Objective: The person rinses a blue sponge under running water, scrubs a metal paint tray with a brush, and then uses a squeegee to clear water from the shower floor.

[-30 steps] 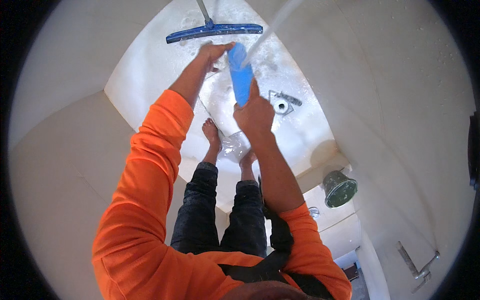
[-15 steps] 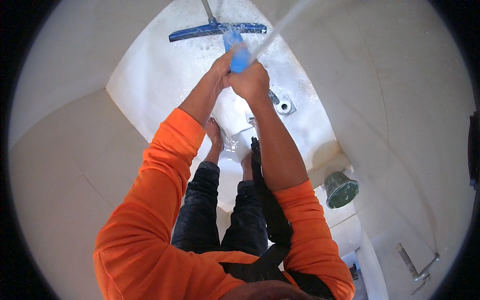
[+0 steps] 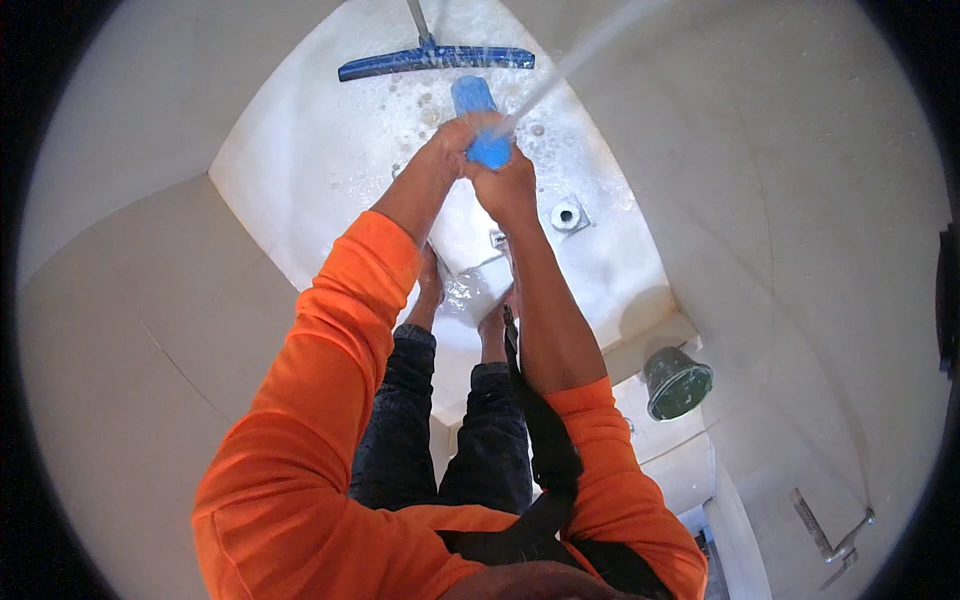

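Upper centre of the frame: left hand [image 3: 452, 150] and right hand [image 3: 508, 180] both clasped tight round a blue cylinder-shaped object [image 3: 480, 120], under a water stream [image 3: 580, 55]. Just above, blue squeegee [image 3: 435, 62] on wet floor [image 3: 320, 150]. Lower right, green bucket [image 3: 678, 382].

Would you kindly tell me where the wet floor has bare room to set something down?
Bare floor lies left of the hands, below the blue squeegee. A smaller patch sits between the drain and the green bucket. It is crowded around the feet and under both hands' grip on the blue object.
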Available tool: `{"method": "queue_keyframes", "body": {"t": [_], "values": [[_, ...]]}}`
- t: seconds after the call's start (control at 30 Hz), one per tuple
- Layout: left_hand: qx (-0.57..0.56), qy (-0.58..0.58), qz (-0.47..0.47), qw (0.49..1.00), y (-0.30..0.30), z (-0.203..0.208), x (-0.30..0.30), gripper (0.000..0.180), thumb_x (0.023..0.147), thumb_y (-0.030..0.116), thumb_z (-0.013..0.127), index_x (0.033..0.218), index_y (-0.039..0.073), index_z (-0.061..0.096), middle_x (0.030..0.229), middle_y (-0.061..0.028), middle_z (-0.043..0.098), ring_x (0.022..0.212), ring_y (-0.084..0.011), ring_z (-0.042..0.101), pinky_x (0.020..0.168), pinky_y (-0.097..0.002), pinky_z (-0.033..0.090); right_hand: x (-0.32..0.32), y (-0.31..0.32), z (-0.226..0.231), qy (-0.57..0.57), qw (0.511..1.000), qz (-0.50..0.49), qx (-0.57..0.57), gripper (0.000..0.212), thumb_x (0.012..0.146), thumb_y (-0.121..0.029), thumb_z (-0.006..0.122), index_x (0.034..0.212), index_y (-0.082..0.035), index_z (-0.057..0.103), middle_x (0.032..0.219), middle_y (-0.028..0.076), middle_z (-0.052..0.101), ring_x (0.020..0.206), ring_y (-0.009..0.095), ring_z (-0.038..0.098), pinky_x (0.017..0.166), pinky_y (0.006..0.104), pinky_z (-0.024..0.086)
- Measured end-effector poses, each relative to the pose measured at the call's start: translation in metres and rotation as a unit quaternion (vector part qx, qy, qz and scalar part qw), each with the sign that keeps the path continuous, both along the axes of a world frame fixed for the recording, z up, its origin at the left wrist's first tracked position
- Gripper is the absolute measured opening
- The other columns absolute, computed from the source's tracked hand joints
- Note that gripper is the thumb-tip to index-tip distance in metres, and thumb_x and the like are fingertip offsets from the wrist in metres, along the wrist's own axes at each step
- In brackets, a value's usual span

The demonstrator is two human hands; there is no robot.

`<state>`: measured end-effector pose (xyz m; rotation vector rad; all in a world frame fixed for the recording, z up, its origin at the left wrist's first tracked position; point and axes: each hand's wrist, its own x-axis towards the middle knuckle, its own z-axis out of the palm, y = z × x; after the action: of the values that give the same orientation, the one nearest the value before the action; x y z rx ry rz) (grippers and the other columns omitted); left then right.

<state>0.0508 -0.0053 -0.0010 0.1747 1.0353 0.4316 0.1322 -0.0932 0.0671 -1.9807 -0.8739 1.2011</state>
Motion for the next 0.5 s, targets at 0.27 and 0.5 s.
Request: {"method": "queue_keyframes", "body": {"t": [0.27, 0.5], "values": [[0.048, 0.030, -0.028, 0.998, 0.054, -0.035, -0.033, 0.021, 0.086, 0.022, 0.068, 0.096, 0.004, 0.064, 0.084, -0.0111, 0.066, 0.071, -0.0239, 0.066, 0.068, -0.0422, 0.058, -0.003, -0.047, 0.036, 0.284, 0.944, -0.158, -0.053, 0.032, 0.068, -0.012, 0.074, 0.095, 0.001, 0.063, 0.062, 0.001, 0.055, 0.041, 0.005, 0.040, 0.036, 0.0236, 0.028], [0.064, 0.071, -0.042, 0.995, 0.052, -0.002, -0.024, 0.027, 0.086, 0.027, 0.070, 0.097, 0.003, 0.062, 0.080, -0.0114, 0.065, 0.064, -0.0231, 0.065, 0.064, -0.0412, 0.059, -0.003, -0.046, 0.073, 0.065, 0.998, -0.017, -0.013, 0.057, 0.073, -0.014, 0.068, 0.124, 0.006, 0.054, 0.089, 0.023, 0.068, 0.082, 0.032, 0.068, 0.077, 0.0388, 0.052]]}}
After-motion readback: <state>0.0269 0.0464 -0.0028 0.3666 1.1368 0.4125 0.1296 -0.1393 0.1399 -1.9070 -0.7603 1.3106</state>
